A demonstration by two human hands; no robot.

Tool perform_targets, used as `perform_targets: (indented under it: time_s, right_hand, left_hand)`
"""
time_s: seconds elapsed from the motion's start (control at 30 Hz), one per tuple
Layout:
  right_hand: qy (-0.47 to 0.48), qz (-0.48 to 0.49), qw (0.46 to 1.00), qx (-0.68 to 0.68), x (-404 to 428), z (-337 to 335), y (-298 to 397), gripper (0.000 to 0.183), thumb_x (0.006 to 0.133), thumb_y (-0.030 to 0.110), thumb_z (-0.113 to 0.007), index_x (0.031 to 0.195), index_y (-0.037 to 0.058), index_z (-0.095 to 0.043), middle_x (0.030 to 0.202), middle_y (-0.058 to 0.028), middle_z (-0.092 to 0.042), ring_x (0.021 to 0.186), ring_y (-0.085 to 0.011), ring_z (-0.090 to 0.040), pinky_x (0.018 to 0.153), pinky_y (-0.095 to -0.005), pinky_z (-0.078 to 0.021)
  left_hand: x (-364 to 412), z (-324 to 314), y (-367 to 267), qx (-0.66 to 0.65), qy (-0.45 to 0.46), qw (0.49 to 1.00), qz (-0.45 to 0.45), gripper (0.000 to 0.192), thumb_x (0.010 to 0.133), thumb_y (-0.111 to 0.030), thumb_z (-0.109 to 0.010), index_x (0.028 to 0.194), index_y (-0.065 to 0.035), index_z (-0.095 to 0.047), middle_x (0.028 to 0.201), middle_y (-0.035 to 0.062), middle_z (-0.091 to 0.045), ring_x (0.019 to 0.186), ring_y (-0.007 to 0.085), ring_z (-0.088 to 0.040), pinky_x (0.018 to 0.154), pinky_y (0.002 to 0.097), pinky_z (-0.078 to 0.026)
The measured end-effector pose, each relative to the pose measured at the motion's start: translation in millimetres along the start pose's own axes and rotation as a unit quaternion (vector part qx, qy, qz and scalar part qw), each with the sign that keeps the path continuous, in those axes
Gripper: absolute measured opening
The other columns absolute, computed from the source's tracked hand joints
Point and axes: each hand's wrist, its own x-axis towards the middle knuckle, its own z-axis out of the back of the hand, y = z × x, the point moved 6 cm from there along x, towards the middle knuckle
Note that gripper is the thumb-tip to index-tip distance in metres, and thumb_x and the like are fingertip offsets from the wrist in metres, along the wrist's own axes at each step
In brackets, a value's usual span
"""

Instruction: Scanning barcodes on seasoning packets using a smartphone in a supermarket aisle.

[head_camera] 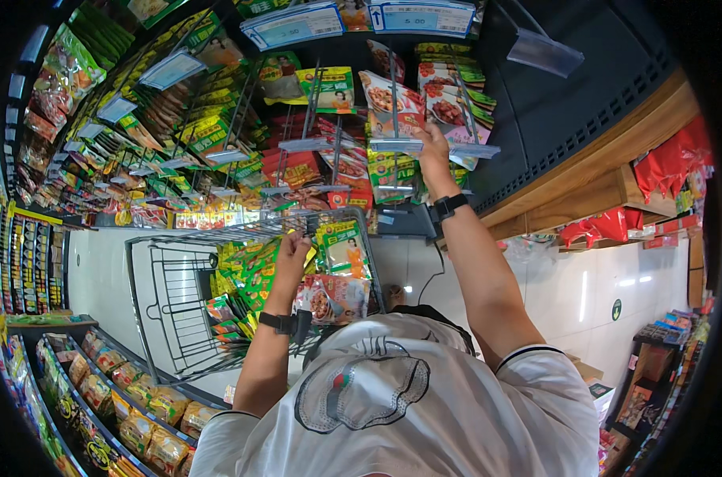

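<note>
My right hand is raised to the shelf rack, its fingers at the lower edge of a red and white food packet on a metal peg hook, beside the hook's clear label holder. Whether the fingers pinch the packet is not plain. Over the wire shopping cart is my left hand, its fingers curled near a yellow edge of packaging; what it grips is unclear. Green and yellow seasoning packets fill part of the cart, with a red and white packet and a green-edged packet near its right end.
Many hanging packets crowd the pegs at the left. A wooden shelf edge runs along the right, with red bags beyond. Bagged goods line a shelf at lower left. A dark cable hangs over the tiled floor.
</note>
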Motion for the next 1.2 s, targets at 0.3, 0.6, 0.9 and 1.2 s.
perform_targets:
  time_s: [0.3,0.6,0.9,1.2]
  right_hand:
    - [-0.007,0.088,0.992,-0.089,-26,9,26,0.031,0.092,0.018,-0.051,0.119,0.0023,-0.047,0.11,-0.0136,-0.058,0.101,-0.0212,-0.057,0.083,-0.0344,-0.0462]
    - [0.007,0.071,0.997,-0.006,-19,19,24,0.036,0.091,0.016,-0.052,0.122,-0.0024,-0.047,0.118,-0.0162,-0.055,0.108,-0.0221,-0.055,0.092,-0.0335,-0.0431]
    - [0.037,0.096,0.995,-0.008,-16,11,13,0.041,0.09,0.011,-0.052,0.128,-0.0024,-0.043,0.124,-0.0191,-0.053,0.118,-0.0273,-0.051,0.095,-0.0358,-0.0422]
    - [0.035,0.056,0.998,0.011,-20,18,14,0.043,0.09,0.012,-0.056,0.127,-0.0045,-0.042,0.127,-0.0201,-0.05,0.119,-0.0246,-0.048,0.098,-0.033,-0.0383]
  left_hand:
    - [-6,-35,-184,-0.023,0.03,0.984,-0.171,0.034,0.095,-0.026,-0.049,0.115,0.0011,-0.054,0.103,0.0085,-0.059,0.091,0.0148,-0.057,0.081,0.0278,-0.046]
    - [117,-117,-282,0.044,0.073,0.967,-0.241,0.043,0.093,-0.028,-0.046,0.122,0.0034,-0.05,0.108,0.0142,-0.061,0.094,0.0186,-0.058,0.081,0.0291,-0.045]
    - [244,-142,-249,0.367,0.108,0.912,-0.148,0.057,0.088,-0.027,-0.05,0.137,-0.0007,-0.037,0.136,0.018,-0.043,0.116,0.0295,-0.049,0.086,0.0353,-0.045]
    - [211,-153,-267,0.127,0.124,0.983,-0.046,0.057,0.088,-0.03,-0.052,0.135,-0.0016,-0.04,0.134,0.0171,-0.046,0.114,0.0284,-0.05,0.09,0.0364,-0.044]
